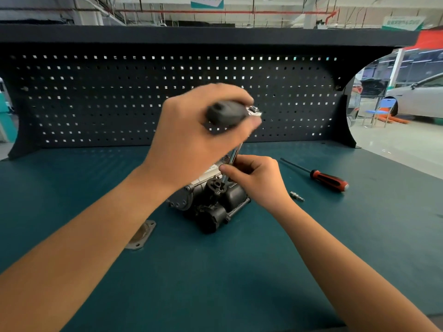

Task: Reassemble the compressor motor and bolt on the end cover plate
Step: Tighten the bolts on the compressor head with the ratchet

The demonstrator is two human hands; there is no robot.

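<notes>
The dark compressor motor [211, 204] lies on the teal bench, a silver labelled block behind it. My left hand [191, 137] grips the black handle of a ratchet tool [225, 115] above the motor. The tool's chrome shaft [233, 155] slants down to the top of the motor. My right hand [257, 179] pinches the lower part of that shaft just above the motor. The shaft's tip is hidden between my fingers and the motor. A grey metal cover plate [141, 236] lies flat on the bench to the left of the motor, partly under my left forearm.
A red-and-black screwdriver [328, 179] lies to the right of the motor. A small metal fitting [296, 196] lies between it and my right hand. A dark pegboard [167, 97] walls off the back of the bench [215, 283].
</notes>
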